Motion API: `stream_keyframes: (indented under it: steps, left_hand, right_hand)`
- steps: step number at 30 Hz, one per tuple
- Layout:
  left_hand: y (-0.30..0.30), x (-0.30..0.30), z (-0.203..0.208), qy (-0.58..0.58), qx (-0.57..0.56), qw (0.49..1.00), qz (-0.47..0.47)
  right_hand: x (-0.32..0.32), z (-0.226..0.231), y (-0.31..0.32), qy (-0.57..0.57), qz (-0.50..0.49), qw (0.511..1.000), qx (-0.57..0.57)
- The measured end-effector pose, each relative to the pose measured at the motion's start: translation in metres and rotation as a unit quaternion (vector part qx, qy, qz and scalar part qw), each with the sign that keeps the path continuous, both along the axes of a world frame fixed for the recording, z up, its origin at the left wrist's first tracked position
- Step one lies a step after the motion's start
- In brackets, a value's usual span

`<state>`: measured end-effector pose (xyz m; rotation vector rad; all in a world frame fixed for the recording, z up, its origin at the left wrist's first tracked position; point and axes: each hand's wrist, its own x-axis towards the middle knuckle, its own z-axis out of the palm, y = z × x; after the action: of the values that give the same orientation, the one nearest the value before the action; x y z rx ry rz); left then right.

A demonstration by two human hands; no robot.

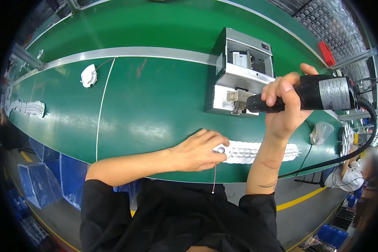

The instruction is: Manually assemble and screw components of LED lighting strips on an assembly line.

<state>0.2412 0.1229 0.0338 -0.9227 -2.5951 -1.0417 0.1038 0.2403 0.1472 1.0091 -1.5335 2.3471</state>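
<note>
My right hand [286, 101] is wrapped round a black electric screwdriver [323, 94], held almost level above the table. Its tip points left and meets the front of a grey metal screw feeder [253, 77]; the exact contact is hard to make out. Near the table's front edge, my left hand [201, 152] has its fingers closed on a small white plastic part [222, 150] with a round centre. From this part a thin red wire [215, 176] hangs over the edge. A row of similar white parts [245, 152] runs rightward from it, partly behind my right forearm.
On the green table [155, 96] lie a single white part with a wire [88, 76] and, far left, a row of white parts [31, 108]. A clear bag [321, 132] sits at right. The screwdriver's black cable [342, 159] loops down right. Another person [350, 176] sits beyond.
</note>
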Motion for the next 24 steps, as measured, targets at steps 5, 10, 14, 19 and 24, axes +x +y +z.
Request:
stream_keyframes:
  steps: [5, 10, 14, 19, 24]
  left_hand:
    - [-0.007, 0.001, -0.01, 0.007, 0.039, 0.999, 0.007]
    - [-0.009, 0.005, -0.014, 0.014, 0.062, 0.998, 0.029]
    - [-0.005, 0.005, -0.015, 0.023, 0.081, 0.996, 0.035]
    - [-0.005, 0.006, -0.014, 0.033, 0.087, 0.995, 0.043]
    - [-0.006, 0.005, -0.013, 0.022, 0.073, 0.996, 0.037]
  right_hand:
    - [-0.009, -0.003, -0.011, -0.025, 0.046, 0.998, 0.032]
    - [0.012, -0.012, 0.0, -0.054, 0.087, 0.995, 0.008]
    - [0.054, -0.018, 0.018, -0.07, 0.094, 0.993, -0.003]
    - [0.069, -0.027, 0.028, -0.094, 0.097, 0.991, 0.019]
    - [0.069, -0.037, 0.028, -0.104, 0.088, 0.99, 0.04]
